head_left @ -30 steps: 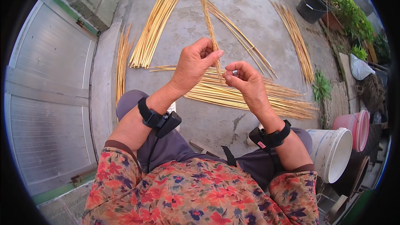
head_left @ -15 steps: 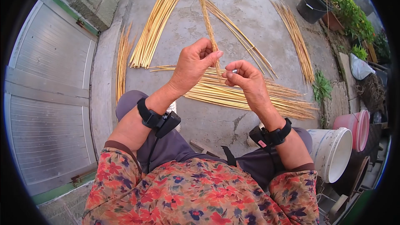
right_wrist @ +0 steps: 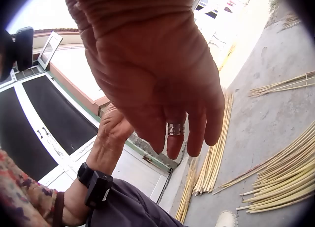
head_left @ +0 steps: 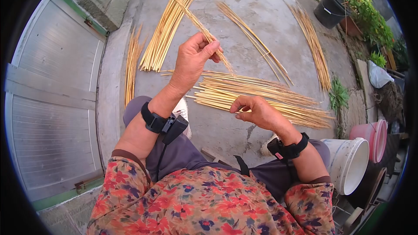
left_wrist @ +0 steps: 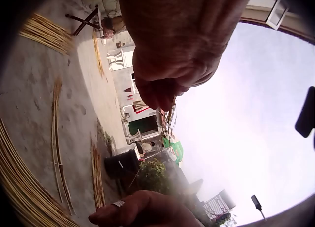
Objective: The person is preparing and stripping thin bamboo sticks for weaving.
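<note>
In the head view the left hand (head_left: pixel 191 58) pinches the feathery end of a thin straw bundle (head_left: pixel 187 12), whose stalks slant up to the top left. The right hand (head_left: pixel 263 114) hangs apart from it, fingers loosely bent and holding nothing, above a spread of straw stalks (head_left: pixel 217 97) on the ground. A metal ring (right_wrist: pixel 176 129) shows on a finger of the right hand (right_wrist: pixel 152 79) in the right wrist view. Wispy straw tips (left_wrist: pixel 170 123) stick out below the left hand (left_wrist: pixel 172 54) in the left wrist view.
More straw bundles lie on the concrete (head_left: pixel 261 26): a thick one (head_left: pixel 167 30) at upper left, a thin one (head_left: pixel 254 39) in the middle, another (head_left: pixel 311 43) at right. A white bucket (head_left: pixel 355 165), a pink bucket (head_left: pixel 378 141) and a black bucket (head_left: pixel 332 8) stand at right.
The right hand has come away from the straw tips, moving down. The left hand has shifted slightly left, and the held bundle now tilts further to the left.
</note>
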Demonstrator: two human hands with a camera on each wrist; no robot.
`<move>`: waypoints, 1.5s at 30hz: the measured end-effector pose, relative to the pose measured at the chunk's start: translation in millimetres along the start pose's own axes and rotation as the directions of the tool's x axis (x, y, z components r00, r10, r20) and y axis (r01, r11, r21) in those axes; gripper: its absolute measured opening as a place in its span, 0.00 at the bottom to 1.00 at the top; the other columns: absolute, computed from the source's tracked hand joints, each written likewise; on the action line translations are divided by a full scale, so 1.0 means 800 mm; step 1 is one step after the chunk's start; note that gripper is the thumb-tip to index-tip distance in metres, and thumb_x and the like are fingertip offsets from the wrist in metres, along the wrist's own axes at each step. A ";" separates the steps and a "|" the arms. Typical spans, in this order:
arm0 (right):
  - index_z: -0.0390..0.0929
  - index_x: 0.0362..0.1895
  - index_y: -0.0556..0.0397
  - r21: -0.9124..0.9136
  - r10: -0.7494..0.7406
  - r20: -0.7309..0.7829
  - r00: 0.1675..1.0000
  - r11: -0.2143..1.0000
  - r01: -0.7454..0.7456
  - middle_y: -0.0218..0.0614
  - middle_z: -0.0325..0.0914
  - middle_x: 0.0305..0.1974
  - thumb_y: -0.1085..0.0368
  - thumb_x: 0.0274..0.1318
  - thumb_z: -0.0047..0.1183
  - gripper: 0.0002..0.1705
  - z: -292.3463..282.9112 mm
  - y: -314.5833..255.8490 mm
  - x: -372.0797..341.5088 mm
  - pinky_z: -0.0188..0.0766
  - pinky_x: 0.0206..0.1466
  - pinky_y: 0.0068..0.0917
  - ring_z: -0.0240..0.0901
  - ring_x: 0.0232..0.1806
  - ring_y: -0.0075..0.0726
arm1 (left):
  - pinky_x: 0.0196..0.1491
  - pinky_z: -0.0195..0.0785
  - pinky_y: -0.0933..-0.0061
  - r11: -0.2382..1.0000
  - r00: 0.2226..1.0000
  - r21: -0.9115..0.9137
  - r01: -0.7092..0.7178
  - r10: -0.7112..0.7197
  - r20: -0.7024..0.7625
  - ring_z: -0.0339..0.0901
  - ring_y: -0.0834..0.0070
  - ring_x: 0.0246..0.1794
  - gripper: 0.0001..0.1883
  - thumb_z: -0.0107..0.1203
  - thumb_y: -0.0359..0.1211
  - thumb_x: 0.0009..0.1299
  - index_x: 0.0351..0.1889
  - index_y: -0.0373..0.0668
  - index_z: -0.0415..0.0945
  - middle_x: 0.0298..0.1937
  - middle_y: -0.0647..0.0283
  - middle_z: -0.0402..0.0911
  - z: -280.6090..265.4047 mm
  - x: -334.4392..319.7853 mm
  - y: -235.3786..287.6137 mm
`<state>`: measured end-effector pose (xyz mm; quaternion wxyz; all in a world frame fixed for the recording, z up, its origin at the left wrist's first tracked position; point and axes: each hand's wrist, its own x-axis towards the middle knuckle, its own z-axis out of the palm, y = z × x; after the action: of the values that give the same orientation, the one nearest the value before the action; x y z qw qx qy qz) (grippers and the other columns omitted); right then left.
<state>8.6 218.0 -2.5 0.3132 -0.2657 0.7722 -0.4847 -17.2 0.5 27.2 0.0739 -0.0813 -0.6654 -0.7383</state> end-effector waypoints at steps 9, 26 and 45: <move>0.75 0.32 0.54 0.266 -0.011 0.048 0.999 0.964 -0.002 0.24 0.74 0.27 0.70 0.50 0.56 0.05 -0.023 -0.040 -0.012 0.63 0.31 0.15 0.66 0.28 0.15 | 0.36 0.71 0.80 1.000 0.999 -0.020 0.024 -0.023 0.039 0.73 0.81 0.30 0.07 0.48 0.32 0.69 0.38 0.37 0.70 0.32 0.64 0.76 0.004 0.000 -0.007; 0.74 0.34 0.57 0.242 -0.011 -0.513 0.858 0.957 0.157 0.21 0.69 0.23 0.73 0.51 0.51 0.05 -0.011 -0.029 0.019 0.60 0.26 0.12 0.61 0.25 0.11 | 0.35 0.72 0.79 0.999 0.992 -0.026 0.037 -0.033 0.119 0.75 0.80 0.30 0.07 0.48 0.31 0.69 0.39 0.37 0.69 0.32 0.63 0.76 0.029 -0.004 -0.008; 0.72 0.36 0.57 0.350 0.003 -0.451 0.893 0.920 0.174 0.25 0.72 0.26 0.71 0.53 0.52 0.06 -0.013 -0.027 0.027 0.64 0.29 0.13 0.66 0.26 0.14 | 0.34 0.72 0.80 0.999 0.993 0.045 0.011 -0.017 0.120 0.75 0.80 0.31 0.07 0.49 0.31 0.68 0.40 0.36 0.69 0.32 0.63 0.76 0.024 -0.006 -0.011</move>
<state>-11.2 199.8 16.1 0.1529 -0.1168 0.7011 -0.6866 -13.7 20.4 19.8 0.0303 -0.1193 -0.6854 -0.7176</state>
